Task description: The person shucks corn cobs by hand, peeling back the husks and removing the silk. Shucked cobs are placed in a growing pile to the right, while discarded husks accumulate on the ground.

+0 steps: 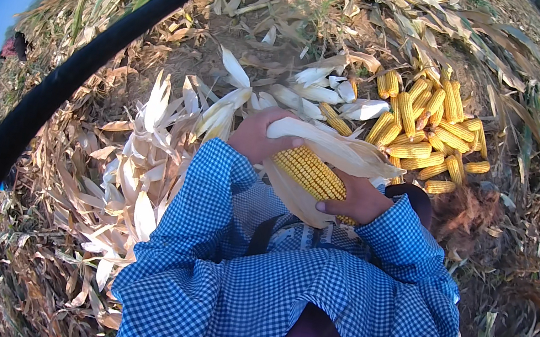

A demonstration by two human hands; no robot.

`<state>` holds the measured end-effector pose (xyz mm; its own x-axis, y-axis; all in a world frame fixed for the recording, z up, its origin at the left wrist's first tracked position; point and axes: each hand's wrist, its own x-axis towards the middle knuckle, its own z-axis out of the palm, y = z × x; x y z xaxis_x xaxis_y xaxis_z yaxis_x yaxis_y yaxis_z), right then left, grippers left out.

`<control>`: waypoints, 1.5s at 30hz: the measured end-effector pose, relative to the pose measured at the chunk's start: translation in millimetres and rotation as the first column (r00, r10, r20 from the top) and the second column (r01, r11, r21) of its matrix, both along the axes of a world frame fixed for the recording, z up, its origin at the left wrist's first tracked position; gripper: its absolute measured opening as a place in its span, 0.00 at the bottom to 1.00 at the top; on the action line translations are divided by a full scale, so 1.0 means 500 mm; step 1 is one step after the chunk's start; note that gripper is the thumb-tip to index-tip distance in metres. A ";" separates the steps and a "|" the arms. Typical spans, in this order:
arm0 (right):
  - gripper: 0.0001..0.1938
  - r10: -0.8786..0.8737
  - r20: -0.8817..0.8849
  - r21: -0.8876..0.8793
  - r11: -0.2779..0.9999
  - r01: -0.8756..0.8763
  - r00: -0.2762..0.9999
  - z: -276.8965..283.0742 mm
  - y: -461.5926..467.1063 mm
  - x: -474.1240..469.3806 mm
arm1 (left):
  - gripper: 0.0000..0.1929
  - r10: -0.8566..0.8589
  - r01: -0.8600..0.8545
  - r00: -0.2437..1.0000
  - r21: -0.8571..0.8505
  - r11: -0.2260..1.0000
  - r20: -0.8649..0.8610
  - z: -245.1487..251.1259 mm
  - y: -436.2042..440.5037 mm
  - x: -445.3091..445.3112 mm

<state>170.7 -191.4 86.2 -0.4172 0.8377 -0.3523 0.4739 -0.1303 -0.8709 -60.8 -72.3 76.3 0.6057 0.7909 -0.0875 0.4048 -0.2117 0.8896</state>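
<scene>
Above my lap, both hands hold one ear of corn [310,173] with its yellow kernels largely bared. My left hand [264,138] grips the ear at its husk-covered left end, thumb across the top. Around the other end is my right hand [359,198], its thumb lying over the kernels. Pale dry husk [331,145] still hangs from the ear along its far side, and another flap drops below it towards my lap. The left end of the ear is hidden by my hand and the husk.
A pile of husked yellow ears [420,130] lies on the ground ahead to the right. White-husked ears [310,94] lie just left of it. Loose husks [141,162] heap up at my left. Reddish corn silk [468,214] lies at the right. A black cable [90,50] crosses the left of the view.
</scene>
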 end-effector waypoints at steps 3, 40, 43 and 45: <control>0.38 -0.024 0.168 0.034 0.999 0.018 0.986 0.002 0.002 -0.010 | 0.25 0.332 -0.309 0.862 -0.123 0.943 0.383 -0.023 0.013 0.019; 0.43 -0.551 -0.070 0.116 0.823 0.556 0.831 -0.115 0.017 -0.039 | 0.22 0.921 -0.902 0.389 -0.217 0.373 -0.035 -0.053 -0.088 -0.572; 0.49 -0.511 -0.015 0.168 0.846 0.506 0.859 -0.081 0.017 -0.052 | 0.19 0.622 -0.516 0.739 -0.376 0.769 0.258 -0.052 -0.078 -0.319; 0.50 -0.487 0.024 0.234 0.852 0.469 0.873 -0.061 0.011 -0.058 | 0.21 0.267 -0.109 0.936 -0.534 0.838 0.228 -0.040 -0.092 -0.183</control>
<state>141.9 -185.7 55.8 0.0757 0.9847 -0.1568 0.4694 -0.1740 -0.8657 -152.3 -118.5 56.5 0.5102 0.7831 -0.3556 0.1053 0.3534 0.9295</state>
